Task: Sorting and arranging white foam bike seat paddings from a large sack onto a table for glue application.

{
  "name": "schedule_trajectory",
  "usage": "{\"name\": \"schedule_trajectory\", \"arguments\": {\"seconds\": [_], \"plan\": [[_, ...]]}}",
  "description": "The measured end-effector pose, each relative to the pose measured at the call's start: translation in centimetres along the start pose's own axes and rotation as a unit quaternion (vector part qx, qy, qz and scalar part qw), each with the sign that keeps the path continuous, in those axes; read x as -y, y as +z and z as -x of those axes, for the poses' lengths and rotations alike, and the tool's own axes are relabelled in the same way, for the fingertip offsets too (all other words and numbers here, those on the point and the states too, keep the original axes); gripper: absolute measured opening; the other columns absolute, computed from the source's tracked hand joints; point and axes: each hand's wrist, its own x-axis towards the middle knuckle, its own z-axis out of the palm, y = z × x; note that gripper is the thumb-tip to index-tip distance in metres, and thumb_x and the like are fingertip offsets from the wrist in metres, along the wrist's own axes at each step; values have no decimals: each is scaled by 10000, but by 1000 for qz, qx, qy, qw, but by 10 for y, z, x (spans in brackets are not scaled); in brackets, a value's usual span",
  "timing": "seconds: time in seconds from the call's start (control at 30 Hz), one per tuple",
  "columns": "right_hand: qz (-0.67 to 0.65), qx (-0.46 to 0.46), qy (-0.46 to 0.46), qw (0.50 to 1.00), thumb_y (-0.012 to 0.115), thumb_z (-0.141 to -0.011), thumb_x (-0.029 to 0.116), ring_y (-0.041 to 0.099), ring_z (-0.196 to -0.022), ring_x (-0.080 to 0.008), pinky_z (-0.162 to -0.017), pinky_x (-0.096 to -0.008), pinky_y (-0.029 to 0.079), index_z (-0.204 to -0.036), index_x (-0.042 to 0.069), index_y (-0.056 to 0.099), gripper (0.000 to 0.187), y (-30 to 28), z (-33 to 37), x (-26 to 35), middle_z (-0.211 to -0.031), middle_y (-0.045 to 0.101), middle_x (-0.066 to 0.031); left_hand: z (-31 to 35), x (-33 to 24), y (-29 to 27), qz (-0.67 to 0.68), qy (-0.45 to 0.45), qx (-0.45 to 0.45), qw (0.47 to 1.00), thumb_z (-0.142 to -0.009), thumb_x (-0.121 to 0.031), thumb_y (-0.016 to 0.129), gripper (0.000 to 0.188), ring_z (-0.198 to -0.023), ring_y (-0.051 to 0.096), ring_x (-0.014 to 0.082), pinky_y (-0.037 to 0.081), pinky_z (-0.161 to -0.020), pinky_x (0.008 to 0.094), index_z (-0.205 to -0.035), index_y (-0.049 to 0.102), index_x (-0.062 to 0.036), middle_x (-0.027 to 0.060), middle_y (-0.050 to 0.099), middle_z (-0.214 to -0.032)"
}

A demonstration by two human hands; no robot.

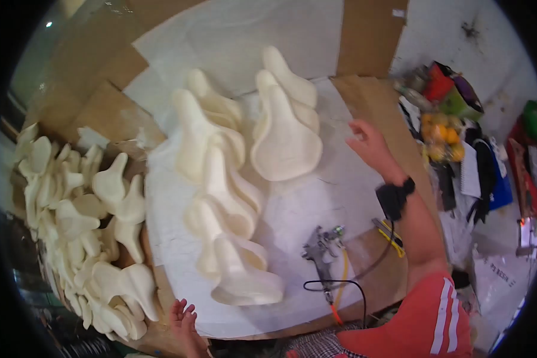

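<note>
Cream-coloured foam bicycle saddle pads (286,143) stand on white sheeting (298,203) over the table, in two groups. The left group is a row of overlapping pads that runs toward me, its nearest pad (244,283) close to the front edge. To the right of the far pads hangs my right hand (371,148), open and holding nothing, its fingers apart. My left hand (184,319) is at the front left edge, fingers loosely bent and apart, with nothing in it. A metal spray gun (323,253) lies on the table below my right forearm, touched by neither hand.
A big heap of saddle pads (89,232) is at the left. An orange hose (337,313) and a dark cable (364,292) run by the spray gun. A yellow utility knife (392,238) lies under my right arm. A bag of orange fruit (441,137) and clutter fill the right side.
</note>
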Motion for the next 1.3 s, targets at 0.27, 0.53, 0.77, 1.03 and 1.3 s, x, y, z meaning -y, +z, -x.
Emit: {"name": "schedule_trajectory", "arguments": {"seconds": [0.27,0.53,0.77,1.03,1.3], "plan": [[377,83,127,914,764,-692,215,595,-932,-320,-813,-418,483,-1082,25,581,471,-52,238,-36,-989,614,-170,-2,11,48,-42,-53,111,992,-796,-43,609,532,-1094,557,249,404,-969,365,-1302,454,-3,155,545,-1231],[441,-84,6,894,709,-749,228,559,-903,-351,-779,-448,447,-1045,49,584,368,-76,241,-22,-926,592,-175,16,8,54,-48,-12,132,990,-843,3,585,341,-961,614,219,476,-875,315,-1180,537,29,132,621,-1084],[203,134,169,955,643,-816,237,561,-633,-341,-601,-438,438,-779,-15,577,264,73,308,8,-655,566,-178,20,46,18,-52,-1,141,989,-845,-49,635,329,-978,590,142,478,-855,265,-1159,560,15,76,632,-1053],[225,216,107,944,604,-797,161,536,-645,-325,-606,-436,426,-729,-15,514,208,47,297,-38,-694,549,-178,51,117,-80,2,-115,-18,993,-850,-165,643,365,-826,597,111,458,-737,234,-1172,566,-9,52,637,-994],[448,194,27,873,550,-858,148,563,-756,-353,-676,-427,442,-883,-27,565,177,-79,242,-59,-803,583,-189,100,164,-234,53,-158,-156,974,-858,-213,638,382,-791,599,121,462,-702,249,-1172,560,-11,45,628,-968]]}}
